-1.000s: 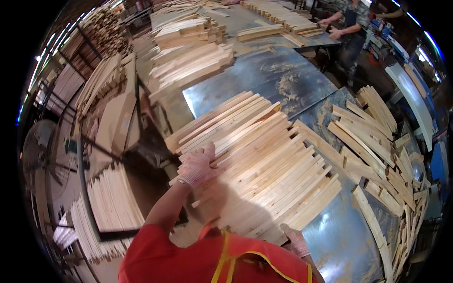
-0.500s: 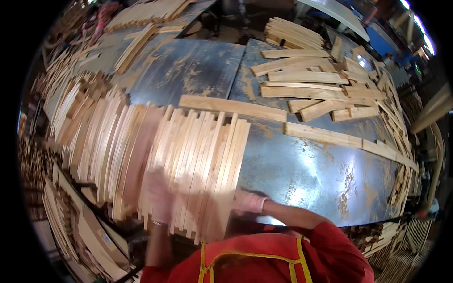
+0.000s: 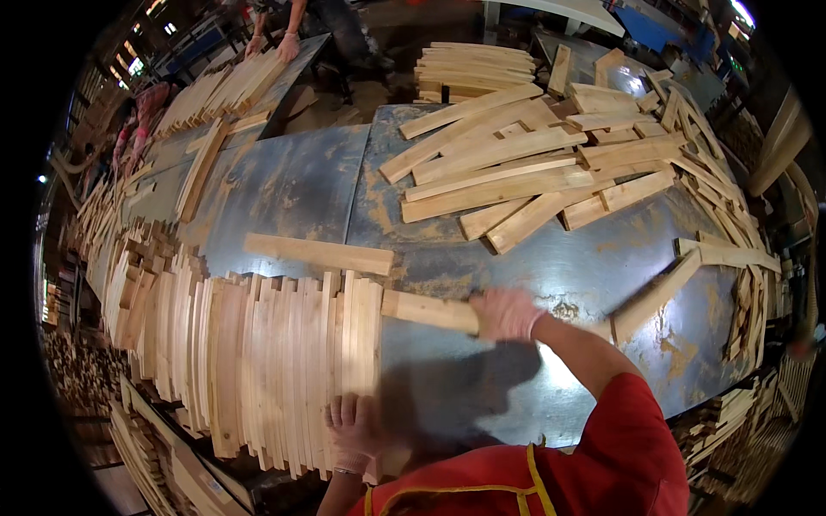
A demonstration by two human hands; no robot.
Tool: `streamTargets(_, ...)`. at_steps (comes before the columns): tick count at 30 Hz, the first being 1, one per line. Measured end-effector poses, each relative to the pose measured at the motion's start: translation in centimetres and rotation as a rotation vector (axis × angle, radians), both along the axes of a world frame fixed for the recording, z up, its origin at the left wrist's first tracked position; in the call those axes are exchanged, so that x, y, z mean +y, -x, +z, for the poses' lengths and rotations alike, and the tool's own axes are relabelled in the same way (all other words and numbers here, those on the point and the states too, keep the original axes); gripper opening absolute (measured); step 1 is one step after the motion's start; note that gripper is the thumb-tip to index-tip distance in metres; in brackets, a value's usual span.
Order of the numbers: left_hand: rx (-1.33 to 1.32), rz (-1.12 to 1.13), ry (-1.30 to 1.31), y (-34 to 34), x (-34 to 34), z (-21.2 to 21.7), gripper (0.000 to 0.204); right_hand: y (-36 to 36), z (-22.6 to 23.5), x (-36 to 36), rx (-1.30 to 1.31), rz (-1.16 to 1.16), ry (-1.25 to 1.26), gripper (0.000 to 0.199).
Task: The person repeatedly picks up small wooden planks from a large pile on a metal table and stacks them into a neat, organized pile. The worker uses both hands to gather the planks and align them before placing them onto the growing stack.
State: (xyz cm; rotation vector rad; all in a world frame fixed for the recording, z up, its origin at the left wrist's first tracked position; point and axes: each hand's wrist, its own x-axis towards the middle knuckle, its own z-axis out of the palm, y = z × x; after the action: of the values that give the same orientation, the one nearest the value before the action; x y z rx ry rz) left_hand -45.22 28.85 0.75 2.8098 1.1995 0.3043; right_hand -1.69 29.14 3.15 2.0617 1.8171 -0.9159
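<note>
A long row of pale wooden slats (image 3: 284,361) stands packed side by side at the left of the metal table. My left hand (image 3: 351,430), in a light glove, lies on the near ends of the slats at the row's right edge, its fingers stretched over them. My right hand (image 3: 509,315), gloved too, is closed round the right end of a short wooden board (image 3: 428,311). That board lies across the table, its left end by the row's right side. Another board (image 3: 318,254) rests flat just beyond the row.
A loose heap of wooden boards (image 3: 516,163) covers the far right of the metal table (image 3: 292,181). One angled board (image 3: 658,297) lies right of my right arm. At the far left, a co-worker's gloved hands (image 3: 288,47) touch another row of slats (image 3: 224,90).
My right hand has moved from the row's near right edge out to the right and taken hold of a board. My left hand has shifted to the row's right edge. The view has turned.
</note>
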Motion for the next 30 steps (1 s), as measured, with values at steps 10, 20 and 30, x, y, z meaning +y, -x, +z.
streamTargets(10, 0.127, 0.002, 0.119, 1.1, -0.2, -0.6, 0.061, 5.4, -6.5, -7.3, 0.735, -0.958, -0.512, 0.072)
streamTargets(20, 0.138, -0.052, 0.034, -2.3, -0.7, 2.2, 0.063, 17.2, -12.2, 2.3, 0.374, 0.597, -0.442, 0.04)
streamTargets(30, 0.059, 0.0, -0.012, -3.0, -1.0, 0.8, 0.056, 10.2, -4.4, 23.7, 0.096, 0.091, -0.44, 0.053)
